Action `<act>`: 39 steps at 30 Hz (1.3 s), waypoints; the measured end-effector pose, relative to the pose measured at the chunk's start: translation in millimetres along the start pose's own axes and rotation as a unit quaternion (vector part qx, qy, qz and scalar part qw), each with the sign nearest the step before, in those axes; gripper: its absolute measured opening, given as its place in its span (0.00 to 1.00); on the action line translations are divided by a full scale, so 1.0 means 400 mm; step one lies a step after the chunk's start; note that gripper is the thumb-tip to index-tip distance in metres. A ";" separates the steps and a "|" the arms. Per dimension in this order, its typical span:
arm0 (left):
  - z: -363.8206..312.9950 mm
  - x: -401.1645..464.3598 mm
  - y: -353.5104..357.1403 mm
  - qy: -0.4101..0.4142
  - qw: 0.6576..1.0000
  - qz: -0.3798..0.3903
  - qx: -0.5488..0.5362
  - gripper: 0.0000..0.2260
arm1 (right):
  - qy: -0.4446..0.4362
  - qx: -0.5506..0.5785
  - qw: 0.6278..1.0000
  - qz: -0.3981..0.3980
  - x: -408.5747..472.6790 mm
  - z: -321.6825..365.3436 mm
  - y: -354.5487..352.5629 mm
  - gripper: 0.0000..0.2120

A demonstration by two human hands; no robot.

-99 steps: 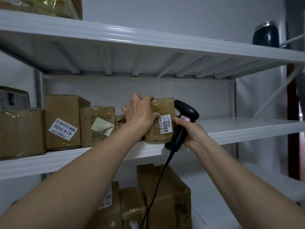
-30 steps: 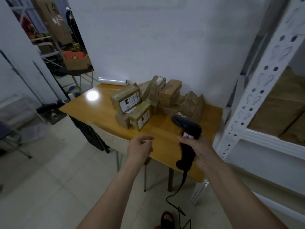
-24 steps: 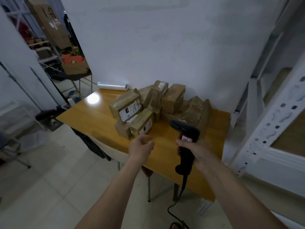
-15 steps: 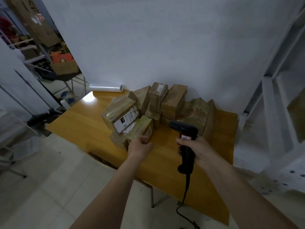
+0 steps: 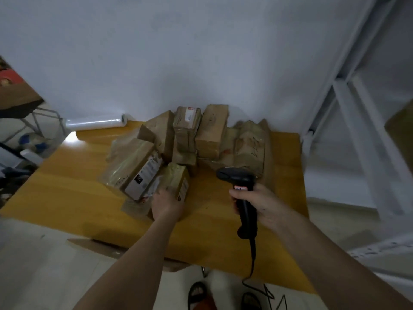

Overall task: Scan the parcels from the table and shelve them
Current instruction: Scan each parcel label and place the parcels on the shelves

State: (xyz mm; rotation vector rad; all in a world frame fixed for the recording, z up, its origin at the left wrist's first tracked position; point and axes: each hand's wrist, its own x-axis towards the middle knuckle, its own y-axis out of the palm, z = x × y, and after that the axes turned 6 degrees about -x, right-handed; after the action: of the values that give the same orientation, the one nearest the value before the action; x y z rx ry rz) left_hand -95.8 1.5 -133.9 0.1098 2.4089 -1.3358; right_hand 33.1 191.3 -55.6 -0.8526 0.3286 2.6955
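Our left hand (image 5: 167, 205) grips a small taped parcel (image 5: 176, 183) at the near edge of the heap of parcels (image 5: 201, 139) on the wooden table (image 5: 67, 189). Beside it, to the right, our right hand (image 5: 257, 203) holds the black scanner (image 5: 242, 193) upright, its head just short of the heap.

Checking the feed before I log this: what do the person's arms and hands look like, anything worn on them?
Both forearms are bare as far as the frame shows: no sleeves in view. The left hand and right hand carry no gloves, and no watch, band or ring shows. The picture is soft, so small marks cannot be ruled out. Below, dark open sandals are on the feet.
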 end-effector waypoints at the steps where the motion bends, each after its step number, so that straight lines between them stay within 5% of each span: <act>1: 0.005 0.018 0.004 0.008 1.000 0.003 0.009 0.36 | 0.001 0.004 1.000 -0.010 0.005 0.000 0.002 0.06; 11: 0.028 0.144 -0.019 0.029 0.997 0.046 0.050 0.34 | -0.001 0.008 0.996 -0.086 0.036 -0.002 0.085 0.04; 15: 0.033 0.167 -0.040 0.003 0.992 0.107 -0.071 0.31 | -0.009 -0.005 0.994 -0.106 0.039 0.008 0.129 0.04; 17: 0.040 0.166 -0.057 -0.015 0.972 0.175 -0.158 0.31 | -0.013 0.002 0.994 -0.110 0.036 0.018 0.150 0.04; 20: 0.046 0.162 -0.096 -0.064 0.896 0.303 -0.319 0.40 | -0.032 -0.003 0.994 -0.109 0.028 0.036 0.179 0.05; 24: 0.019 0.159 -0.137 -0.045 0.832 0.383 -0.399 0.32 | -0.089 -0.041 0.990 -0.103 0.009 0.058 0.204 0.04; 39: -0.069 0.190 -0.161 0.054 0.817 0.388 -0.423 0.30 | -0.160 -0.154 0.963 -0.150 -0.036 0.040 0.225 0.07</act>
State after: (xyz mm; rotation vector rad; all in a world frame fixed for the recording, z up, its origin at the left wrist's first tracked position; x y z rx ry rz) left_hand -189.8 -19.2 -97.0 0.8186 2.3681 0.1340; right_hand 5.2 109.5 -23.1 -0.4769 -0.2789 2.5666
